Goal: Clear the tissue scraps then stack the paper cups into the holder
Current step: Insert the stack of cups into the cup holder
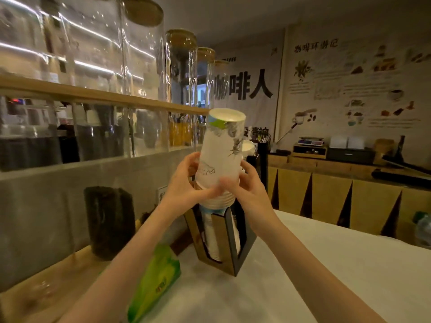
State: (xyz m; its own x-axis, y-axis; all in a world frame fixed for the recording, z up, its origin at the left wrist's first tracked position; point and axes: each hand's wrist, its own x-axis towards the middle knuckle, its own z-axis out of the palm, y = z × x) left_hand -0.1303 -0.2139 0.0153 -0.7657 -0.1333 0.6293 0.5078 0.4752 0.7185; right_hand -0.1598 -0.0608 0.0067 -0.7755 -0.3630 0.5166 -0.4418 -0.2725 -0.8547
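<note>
both hands, left hand (pixel 186 183) and right hand (pixel 245 185), closed their grip round the paper cups (pixel 221 157), seating them in the holder (pixel 233 243); next, i'd judge, a straight push down

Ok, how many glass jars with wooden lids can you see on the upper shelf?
4: the nearest jar, then a second, third and fourth receding rightwards. Others may be hidden.

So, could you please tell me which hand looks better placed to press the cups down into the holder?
Probably the right hand: it grips the inverted white paper cups low, above the black and wooden holder; the left hand steadies the side.
</note>
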